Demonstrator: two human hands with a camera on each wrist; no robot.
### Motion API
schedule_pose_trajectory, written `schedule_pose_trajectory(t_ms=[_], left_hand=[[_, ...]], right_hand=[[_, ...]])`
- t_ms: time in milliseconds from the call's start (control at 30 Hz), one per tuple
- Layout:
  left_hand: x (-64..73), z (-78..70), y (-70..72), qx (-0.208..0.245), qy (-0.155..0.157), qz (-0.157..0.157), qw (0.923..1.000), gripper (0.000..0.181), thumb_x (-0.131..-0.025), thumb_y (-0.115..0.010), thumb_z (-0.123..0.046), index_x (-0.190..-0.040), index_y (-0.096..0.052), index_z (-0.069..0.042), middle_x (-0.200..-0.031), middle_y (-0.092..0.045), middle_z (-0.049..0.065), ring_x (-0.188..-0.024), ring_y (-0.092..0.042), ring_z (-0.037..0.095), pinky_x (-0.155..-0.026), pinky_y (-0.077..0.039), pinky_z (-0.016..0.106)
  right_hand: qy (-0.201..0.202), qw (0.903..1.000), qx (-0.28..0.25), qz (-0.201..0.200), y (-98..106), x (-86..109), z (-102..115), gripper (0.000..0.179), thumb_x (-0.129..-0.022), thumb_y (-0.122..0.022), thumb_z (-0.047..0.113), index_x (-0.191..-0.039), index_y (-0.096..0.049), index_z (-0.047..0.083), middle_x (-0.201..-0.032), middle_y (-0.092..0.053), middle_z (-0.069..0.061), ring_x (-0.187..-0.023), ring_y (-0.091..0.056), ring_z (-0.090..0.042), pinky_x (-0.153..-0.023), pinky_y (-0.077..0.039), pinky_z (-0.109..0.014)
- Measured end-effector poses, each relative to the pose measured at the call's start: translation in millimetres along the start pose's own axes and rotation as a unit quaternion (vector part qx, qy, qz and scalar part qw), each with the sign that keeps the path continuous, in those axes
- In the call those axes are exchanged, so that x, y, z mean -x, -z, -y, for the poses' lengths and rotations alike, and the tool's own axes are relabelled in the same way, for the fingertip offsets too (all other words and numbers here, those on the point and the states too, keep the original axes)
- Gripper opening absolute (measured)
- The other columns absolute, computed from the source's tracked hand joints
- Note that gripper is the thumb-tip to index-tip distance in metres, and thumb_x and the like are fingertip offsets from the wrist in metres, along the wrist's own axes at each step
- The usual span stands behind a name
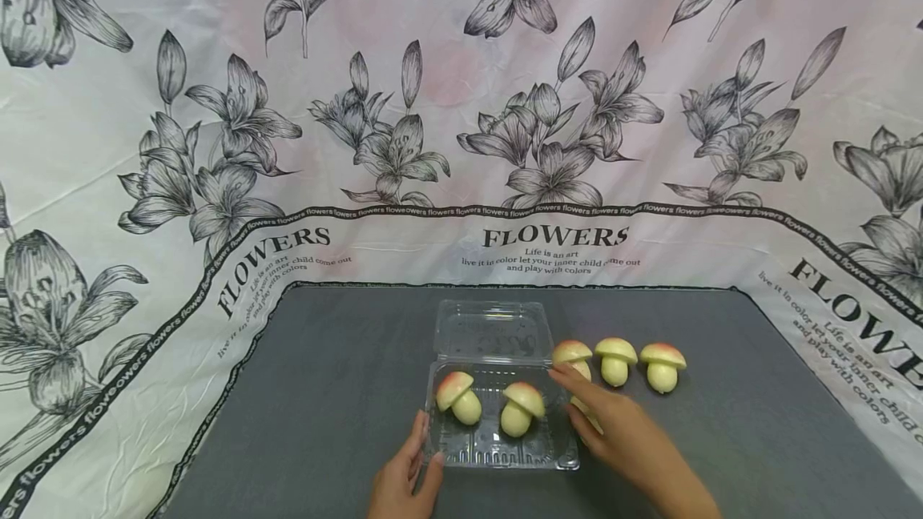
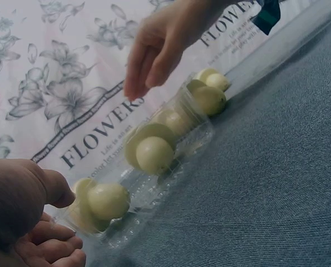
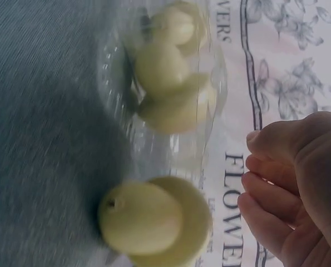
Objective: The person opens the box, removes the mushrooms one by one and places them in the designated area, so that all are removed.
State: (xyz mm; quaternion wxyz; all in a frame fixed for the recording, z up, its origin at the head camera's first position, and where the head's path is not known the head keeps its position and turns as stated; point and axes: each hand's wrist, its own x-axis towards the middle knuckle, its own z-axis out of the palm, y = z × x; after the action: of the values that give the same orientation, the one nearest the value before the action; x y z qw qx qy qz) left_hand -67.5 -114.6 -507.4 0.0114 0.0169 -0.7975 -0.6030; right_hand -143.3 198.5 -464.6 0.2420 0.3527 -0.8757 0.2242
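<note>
A clear plastic clamshell box point(image 1: 490, 455) lies with its lid point(image 1: 493, 331) folded back. Inside are two pale yellow toy mushrooms with reddish caps, the left mushroom point(image 1: 461, 403) and the right mushroom point(image 1: 521, 411). My left hand point(image 1: 407, 475) holds the box's front left corner between thumb and fingers. Over the box's right side hovers my right hand point(image 1: 623, 427), which holds nothing; the right wrist view shows its thumb and fingers point(image 3: 273, 194) apart. Just beyond the box's right wall, a mushroom point(image 1: 587, 416) is partly hidden by this hand in the head view.
Several more mushrooms stand in a row right of the lid, including a middle mushroom point(image 1: 616, 360) and an end mushroom point(image 1: 663, 367). Beneath everything is a dark grey cloth-covered table point(image 1: 332, 375). A flower-printed curtain point(image 1: 404, 251) hangs around its back and sides.
</note>
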Motion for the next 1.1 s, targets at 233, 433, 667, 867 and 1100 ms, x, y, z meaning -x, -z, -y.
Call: schedule_pose_trajectory(t_ms=[233, 433, 667, 867, 1100], left_hand=[[0.3, 1.3, 0.9, 0.004, 0.003, 0.005, 1.0, 0.074, -0.103, -0.071, -0.023, -0.159, -0.035, 0.011, -0.161, -0.042, 0.029, -0.145, -0.044, 0.05, -0.111, -0.049, 0.052], [-0.6, 0.2, 2.1, 0.001, 0.007, 0.008, 0.9999, 0.075, -0.104, -0.071, -0.024, -0.16, -0.035, 0.008, -0.161, -0.042, 0.028, -0.145, -0.044, 0.05, -0.111, -0.049, 0.053], [-1.1, 3.2, 2.9, -0.004, -0.012, 0.009, 0.9999, 0.073, -0.104, -0.07, -0.022, -0.16, -0.035, 0.01, -0.16, -0.043, 0.028, -0.145, -0.044, 0.05, -0.111, -0.048, 0.053], [-2.1, 4.5, 3.3, -0.004, -0.02, 0.013, 0.9997, 0.072, -0.105, -0.068, -0.023, -0.16, -0.035, 0.01, -0.16, -0.043, 0.028, -0.145, -0.044, 0.05, -0.111, -0.048, 0.052], [-2.8, 3.3, 4.4, -0.007, -0.01, 0.012, 0.9999, 0.073, -0.105, -0.069, -0.025, -0.16, -0.035, 0.01, -0.16, -0.043, 0.028, -0.145, -0.044, 0.049, -0.11, -0.049, 0.052]], right_hand=[[-0.025, 0.9979, -0.019, 0.058, -13, -11.4, 12, 0.059, -0.092, -0.083, 0.009, -0.147, -0.062, 0.009, -0.148, -0.064, -0.012, -0.089, -0.075, -0.012, -0.079, -0.067, -0.038], [-0.031, 0.996, -0.013, 0.083, -20, -16.2, 16, 0.057, -0.097, -0.08, 0.022, -0.149, -0.061, 0.007, -0.15, -0.062, -0.012, -0.089, -0.077, -0.013, -0.085, -0.066, -0.049], [-0.05, 0.9902, -0.051, 0.12, -25, -20.4, 19, 0.06, -0.099, -0.078, 0.025, -0.151, -0.057, 0.003, -0.154, -0.057, -0.017, -0.076, -0.07, 0.0, -0.084, -0.066, -0.041], [-0.073, 0.9867, -0.054, 0.135, -31, -22.4, 19, 0.061, -0.098, -0.079, 0.024, -0.15, -0.057, 0.002, -0.155, -0.055, -0.018, -0.079, -0.075, -0.012, -0.077, -0.066, -0.035], [-0.067, 0.9899, -0.02, 0.123, -35, -25.8, 20, 0.06, -0.095, -0.082, 0.024, -0.146, -0.061, 0.001, -0.15, -0.061, -0.017, -0.11, -0.075, -0.027, -0.083, -0.066, -0.038]])
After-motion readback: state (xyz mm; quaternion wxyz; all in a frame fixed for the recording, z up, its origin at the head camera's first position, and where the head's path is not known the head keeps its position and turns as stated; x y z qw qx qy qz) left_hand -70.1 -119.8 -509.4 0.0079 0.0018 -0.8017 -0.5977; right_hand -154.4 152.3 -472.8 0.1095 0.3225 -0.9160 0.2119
